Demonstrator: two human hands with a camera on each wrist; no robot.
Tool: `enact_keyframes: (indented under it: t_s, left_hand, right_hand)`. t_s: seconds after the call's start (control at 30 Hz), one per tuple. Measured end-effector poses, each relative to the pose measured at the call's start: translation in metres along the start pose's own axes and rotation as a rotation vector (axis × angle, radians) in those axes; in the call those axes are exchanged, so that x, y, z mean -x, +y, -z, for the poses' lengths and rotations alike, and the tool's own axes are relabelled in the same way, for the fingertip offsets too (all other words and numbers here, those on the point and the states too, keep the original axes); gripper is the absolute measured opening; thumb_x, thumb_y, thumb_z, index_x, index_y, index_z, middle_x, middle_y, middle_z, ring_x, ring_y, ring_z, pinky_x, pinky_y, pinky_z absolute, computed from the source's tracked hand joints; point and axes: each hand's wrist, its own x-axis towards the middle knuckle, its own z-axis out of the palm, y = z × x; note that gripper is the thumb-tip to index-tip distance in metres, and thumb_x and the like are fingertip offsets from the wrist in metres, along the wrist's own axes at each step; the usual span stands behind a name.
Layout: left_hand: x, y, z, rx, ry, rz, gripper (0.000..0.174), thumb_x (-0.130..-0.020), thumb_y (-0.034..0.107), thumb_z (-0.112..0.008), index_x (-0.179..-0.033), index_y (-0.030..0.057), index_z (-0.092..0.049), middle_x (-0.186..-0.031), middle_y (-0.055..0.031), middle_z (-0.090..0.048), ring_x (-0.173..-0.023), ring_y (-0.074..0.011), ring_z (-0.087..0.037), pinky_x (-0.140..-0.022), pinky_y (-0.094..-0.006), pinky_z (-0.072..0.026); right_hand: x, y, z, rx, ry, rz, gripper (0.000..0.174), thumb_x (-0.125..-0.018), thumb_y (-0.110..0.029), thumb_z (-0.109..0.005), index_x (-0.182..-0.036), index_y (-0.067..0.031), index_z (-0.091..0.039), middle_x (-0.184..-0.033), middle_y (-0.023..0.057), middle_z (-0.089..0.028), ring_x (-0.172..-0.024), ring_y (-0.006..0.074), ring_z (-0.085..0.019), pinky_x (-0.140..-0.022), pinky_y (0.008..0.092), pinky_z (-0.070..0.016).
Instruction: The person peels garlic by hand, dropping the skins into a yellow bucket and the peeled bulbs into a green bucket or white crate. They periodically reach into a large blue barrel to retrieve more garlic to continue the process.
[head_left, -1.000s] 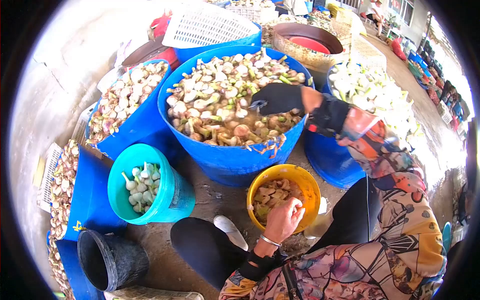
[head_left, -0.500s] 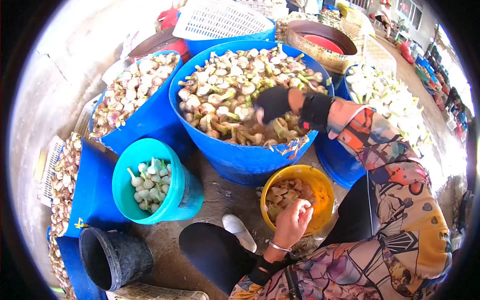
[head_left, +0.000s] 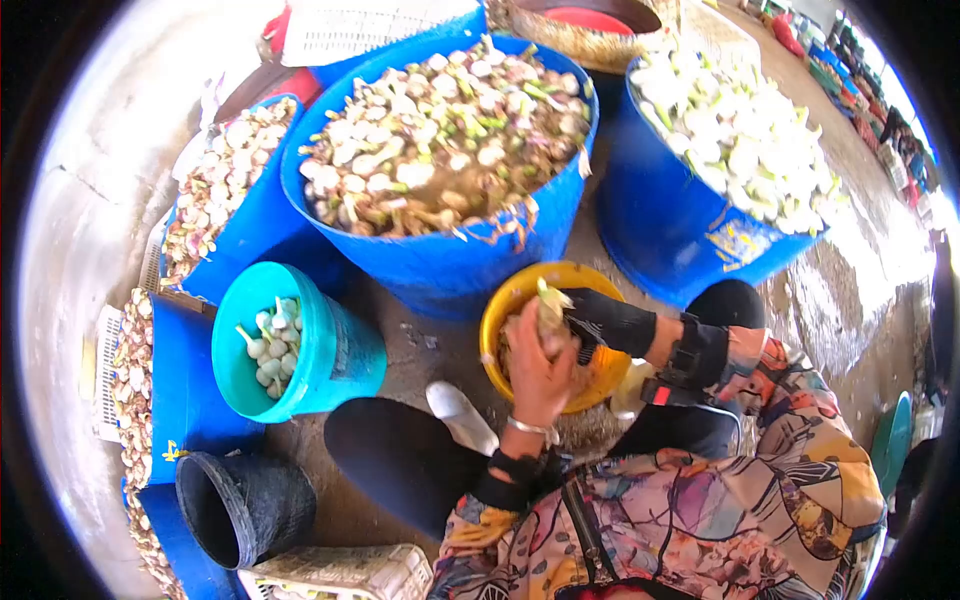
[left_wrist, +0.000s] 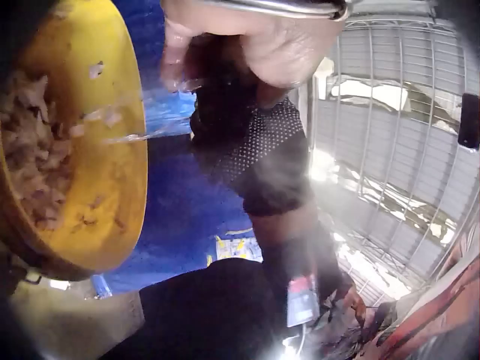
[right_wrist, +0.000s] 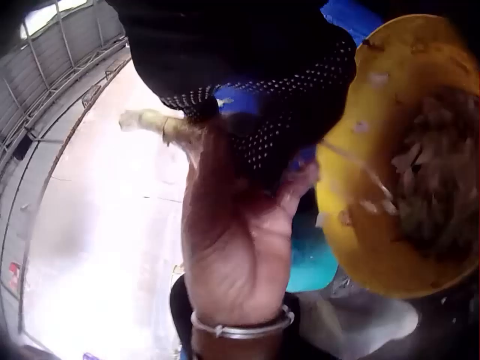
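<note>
A garlic bulb with its stem (head_left: pixel 550 305) is held between both hands, over the yellow bucket (head_left: pixel 490 335). The bare left hand (head_left: pixel 545 375), with a silver bangle at its wrist, curls its fingers round the bulb. From the other side the right hand (head_left: pixel 612 322), in a black dotted glove, grips the same bulb. In the right wrist view the stem (right_wrist: pixel 150 121) sticks out past the glove, while the bulb itself is mostly hidden by the fingers. Pale peelings (left_wrist: pixel 34 142) lie in the yellow bucket, and water drips beside the hands.
A large blue tub (head_left: pixel 440 255) of unpeeled garlic in water stands ahead. To its right is a blue tub (head_left: pixel 650 235) heaped with whiter garlic. At the left stand a turquoise bucket (head_left: pixel 350 345) with cleaned bulbs and a black bucket (head_left: pixel 270 500); a white crate (head_left: pixel 350 570) sits in front.
The gloved right hand has come from the big blue tub back to the left hand above the yellow bucket, bringing a garlic bulb. The head view has tilted down.
</note>
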Motion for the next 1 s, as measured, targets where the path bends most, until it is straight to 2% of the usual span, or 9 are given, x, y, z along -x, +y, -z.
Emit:
enact_keyframes:
  t_s: [0.17, 0.2, 0.3, 0.43, 0.53, 0.7, 0.83, 0.93, 1.0]
  left_hand:
    - [0.011, -0.021, -0.019, 0.462, 0.056, 0.359, 0.048, -0.077, 0.008, -0.064, -0.119, 0.0, -0.043, -0.1, -0.0063, -0.054, -0.089, -0.0134, -0.055, -0.075, -0.025, -0.0471]
    - [0.01, -0.021, -0.018, 0.493, 0.039, 0.398, 0.051, -0.076, 0.009, -0.066, -0.12, -0.0008, -0.042, -0.102, -0.008, -0.054, -0.09, -0.0147, -0.054, -0.078, -0.0268, -0.0461]
    - [0.01, -0.023, -0.02, 0.514, 0.004, 0.472, 0.057, -0.072, 0.012, -0.07, -0.12, -0.0027, -0.042, -0.105, -0.0116, -0.054, -0.093, -0.0174, -0.053, -0.083, -0.0304, -0.0441]
    - [0.01, -0.027, -0.02, 0.23, -0.051, 0.421, 0.062, -0.07, 0.014, -0.07, -0.121, -0.0041, -0.041, -0.106, -0.0168, -0.055, -0.096, -0.0259, -0.055, -0.085, -0.0343, -0.0438]
    - [0.008, -0.018, -0.013, -0.077, -0.09, 0.335, 0.065, -0.069, 0.021, -0.07, -0.121, -0.0044, -0.041, -0.11, -0.0227, -0.052, -0.1, -0.0382, -0.054, -0.086, -0.0405, -0.043]
    - [0.011, -0.022, -0.012, -0.211, -0.083, 0.254, 0.064, -0.069, 0.023, -0.072, -0.119, -0.0035, -0.042, -0.107, -0.0225, -0.053, -0.097, -0.04, -0.054, -0.083, -0.0413, -0.0437]
    - [0.012, -0.021, -0.01, -0.172, -0.122, 0.257, 0.062, -0.071, 0.021, -0.071, -0.12, -0.004, -0.041, -0.106, -0.0205, -0.053, -0.096, -0.0356, -0.055, -0.082, -0.0401, -0.0447]
    - [0.016, -0.024, -0.007, 0.152, -0.162, 0.386, 0.059, -0.073, 0.016, -0.069, -0.121, -0.0023, -0.04, -0.105, -0.0161, -0.053, -0.093, -0.0273, -0.057, -0.081, -0.0378, -0.0466]
    - [0.018, -0.023, -0.009, 0.608, -0.102, 0.451, 0.057, -0.073, 0.011, -0.066, -0.122, 0.0001, -0.04, -0.1, -0.0136, -0.054, -0.091, -0.0233, -0.057, -0.079, -0.0387, -0.0481]
  right_hand:
    - [0.007, -0.005, 0.024, 0.598, -0.127, 0.241, 0.027, -0.093, -0.02, -0.047, -0.115, -0.0068, -0.056, -0.085, 0.0042, -0.062, -0.069, 0.0124, -0.06, -0.055, 0.0265, -0.0497]
    - [0.011, -0.012, 0.021, 0.465, -0.03, 0.055, 0.029, -0.092, -0.017, -0.047, -0.118, -0.0059, -0.055, -0.092, 0.0064, -0.063, -0.079, 0.0127, -0.059, -0.067, 0.0288, -0.0492]
    - [0.036, -0.032, 0.0, 0.645, -0.099, 0.259, 0.035, -0.089, -0.01, -0.048, -0.124, -0.0046, -0.05, -0.078, 0.004, -0.059, -0.057, 0.008, -0.055, -0.054, 0.0239, -0.0484]
    - [0.036, -0.025, 0.004, 0.874, -0.174, 0.405, 0.044, -0.086, -0.008, -0.051, -0.129, -0.0059, -0.046, -0.079, 0.0143, -0.063, -0.059, 0.015, -0.06, -0.058, 0.0295, -0.0491]
    - [0.025, -0.01, 0.01, 0.792, -0.227, 0.436, 0.044, -0.085, -0.009, -0.052, -0.129, -0.0055, -0.046, -0.08, 0.0172, -0.064, -0.062, 0.0178, -0.062, -0.059, 0.0307, -0.0492]
    - [0.023, -0.005, 0.011, 0.841, -0.198, 0.458, 0.04, -0.085, -0.01, -0.053, -0.124, -0.0049, -0.051, -0.08, 0.0138, -0.064, -0.062, 0.0142, -0.06, -0.059, 0.029, -0.0491]
    - [0.022, -0.004, 0.015, 0.791, -0.223, 0.389, 0.034, -0.083, -0.011, -0.053, -0.116, 0.0001, -0.055, -0.099, 0.0157, -0.062, -0.085, 0.0249, -0.059, -0.076, 0.0331, -0.0471]
    - [0.021, -0.006, 0.018, 0.571, -0.257, 0.309, 0.034, -0.086, -0.015, -0.055, -0.117, -0.002, -0.057, -0.086, 0.0082, -0.063, -0.07, 0.0116, -0.057, -0.062, 0.027, -0.0475]
    - [0.02, -0.006, 0.02, 0.398, -0.291, 0.262, 0.035, -0.087, -0.017, -0.056, -0.118, -0.0019, -0.057, -0.084, 0.0047, -0.063, -0.067, 0.0066, -0.055, -0.058, 0.0242, -0.0475]
